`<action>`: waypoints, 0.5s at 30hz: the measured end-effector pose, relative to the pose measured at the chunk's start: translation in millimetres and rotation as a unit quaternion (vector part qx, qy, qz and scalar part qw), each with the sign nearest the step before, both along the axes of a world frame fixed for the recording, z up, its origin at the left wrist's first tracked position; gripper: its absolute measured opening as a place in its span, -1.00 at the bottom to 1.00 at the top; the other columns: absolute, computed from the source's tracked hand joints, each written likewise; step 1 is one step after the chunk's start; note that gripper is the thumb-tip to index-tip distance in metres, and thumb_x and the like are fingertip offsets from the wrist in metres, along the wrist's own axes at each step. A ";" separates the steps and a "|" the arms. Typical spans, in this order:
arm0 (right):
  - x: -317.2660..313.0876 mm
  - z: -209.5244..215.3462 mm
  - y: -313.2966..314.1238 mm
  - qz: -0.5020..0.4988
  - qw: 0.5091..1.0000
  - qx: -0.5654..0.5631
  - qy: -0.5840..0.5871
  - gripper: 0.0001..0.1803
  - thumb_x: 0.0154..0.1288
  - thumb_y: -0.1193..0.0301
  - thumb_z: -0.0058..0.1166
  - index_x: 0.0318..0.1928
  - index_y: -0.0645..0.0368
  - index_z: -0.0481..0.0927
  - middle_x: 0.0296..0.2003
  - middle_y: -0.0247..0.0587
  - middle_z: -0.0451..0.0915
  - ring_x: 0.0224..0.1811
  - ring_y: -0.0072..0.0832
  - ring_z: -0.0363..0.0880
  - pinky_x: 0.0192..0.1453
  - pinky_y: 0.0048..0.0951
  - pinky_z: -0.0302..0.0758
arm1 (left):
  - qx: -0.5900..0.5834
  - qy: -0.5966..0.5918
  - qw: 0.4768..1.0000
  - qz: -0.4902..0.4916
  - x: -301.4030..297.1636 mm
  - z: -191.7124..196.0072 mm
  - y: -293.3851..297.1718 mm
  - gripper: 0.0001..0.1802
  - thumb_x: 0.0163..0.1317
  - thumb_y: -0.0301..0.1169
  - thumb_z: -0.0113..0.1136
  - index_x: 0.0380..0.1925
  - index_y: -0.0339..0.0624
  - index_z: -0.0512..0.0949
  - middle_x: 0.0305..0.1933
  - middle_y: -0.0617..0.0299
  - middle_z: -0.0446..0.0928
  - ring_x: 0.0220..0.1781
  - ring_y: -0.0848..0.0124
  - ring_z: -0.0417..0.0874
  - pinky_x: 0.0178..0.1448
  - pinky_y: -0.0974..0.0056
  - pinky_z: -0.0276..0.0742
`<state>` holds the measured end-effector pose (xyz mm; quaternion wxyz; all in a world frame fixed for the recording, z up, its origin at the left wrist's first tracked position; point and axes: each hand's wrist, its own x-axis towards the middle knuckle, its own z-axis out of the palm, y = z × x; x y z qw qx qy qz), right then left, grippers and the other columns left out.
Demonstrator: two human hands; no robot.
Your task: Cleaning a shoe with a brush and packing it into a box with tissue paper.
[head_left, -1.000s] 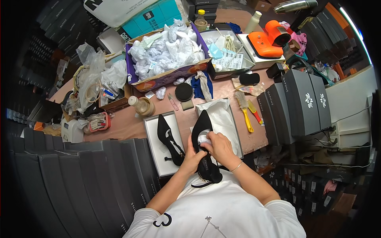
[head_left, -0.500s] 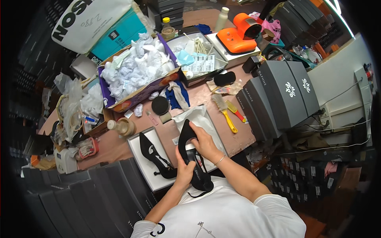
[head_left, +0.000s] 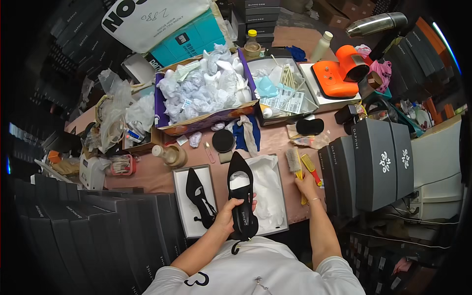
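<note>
My left hand (head_left: 229, 215) is closed around a black pointed slingback shoe (head_left: 238, 164), held toe away from me, with a pale insert or lining showing in its opening. Its mate (head_left: 195, 196) lies on its side in a shoe box (head_left: 178, 183) to the left. Off to the right, my right hand (head_left: 308, 186) has its fingers around the yellow handle of a bristle brush (head_left: 293, 161) on the table. A second brush with a red and yellow handle (head_left: 312, 169) lies right beside it. White tissue paper (head_left: 268, 196) spreads in the open box part under the held shoe.
A purple box (head_left: 206, 120) of crumpled paper stands at the back, beside a tray of sticks and labels (head_left: 280, 115). Further right is an orange device (head_left: 334, 78). Grey shoe boxes (head_left: 378, 167) rise on the right, more (head_left: 98, 221) on the left. A round black pad (head_left: 223, 141) lies mid-table.
My right hand has left the shoe and moved right to the bristle brush. The left hand still holds the shoe, now turned more upright in view. The whole view has shifted.
</note>
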<state>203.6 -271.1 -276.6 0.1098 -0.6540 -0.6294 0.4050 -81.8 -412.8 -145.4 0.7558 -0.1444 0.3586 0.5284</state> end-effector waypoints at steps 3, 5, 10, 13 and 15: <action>-3.2 41.1 -25.5 -0.103 0.965 -0.073 0.228 -0.63 0.26 0.48 0.08 0.08 0.26 0.45 -0.37 -0.26 0.53 -0.46 -0.53 0.57 -0.42 -0.52 0.48 | 0.069 -0.067 0.995 -0.002 -13.5 -14.9 -11.1 -0.63 0.15 -0.40 0.13 -0.05 -0.33 0.44 -0.12 0.00 0.55 -0.20 0.29 0.61 -0.06 0.22 0.61; -5.1 85.3 -40.0 -0.098 0.965 -0.067 0.234 -0.57 0.29 0.54 0.03 0.18 0.21 0.42 -0.37 -0.33 0.49 -0.50 -0.65 0.50 -0.46 -0.61 0.42 | 0.067 -0.024 0.997 0.014 -7.9 -10.7 -12.9 -0.74 0.15 -0.44 0.15 -0.16 -0.28 0.46 -0.28 0.13 0.50 -0.26 0.30 0.58 -0.09 0.18 0.59; -56.4 182.5 -39.9 0.058 0.961 0.235 0.130 -0.48 0.31 0.50 -0.01 0.29 0.06 0.36 -0.41 -0.30 0.46 -0.59 -0.60 0.44 -0.52 -0.58 0.38 | 0.148 0.304 0.939 -0.065 5.9 2.2 -13.3 -0.77 0.22 -0.46 0.19 -0.15 -0.20 0.43 -0.33 0.25 0.45 -0.33 0.45 0.54 -0.15 0.21 0.59; -78.0 204.8 -35.6 0.310 0.850 0.418 -0.078 -0.47 0.29 0.41 -0.01 0.29 -0.03 0.35 -0.46 -0.32 0.43 -0.61 -0.55 0.45 -0.55 -0.53 0.41 | 0.161 0.319 0.929 -0.095 13.6 27.8 -24.6 -0.64 0.24 -0.51 0.16 0.00 -0.20 0.32 -0.33 0.26 0.43 -0.40 0.48 0.52 -0.30 0.31 0.55; -51.6 199.7 -0.5 0.264 0.845 0.413 -0.216 -0.46 0.28 0.35 -0.01 0.30 -0.10 0.35 -0.50 -0.33 0.41 -0.63 -0.52 0.46 -0.56 -0.50 0.42 | 0.203 0.343 0.913 -0.084 3.7 17.5 -36.6 -0.62 0.25 -0.58 0.08 0.06 -0.23 0.27 -0.32 0.26 0.41 -0.45 0.48 0.49 -0.36 0.35 0.52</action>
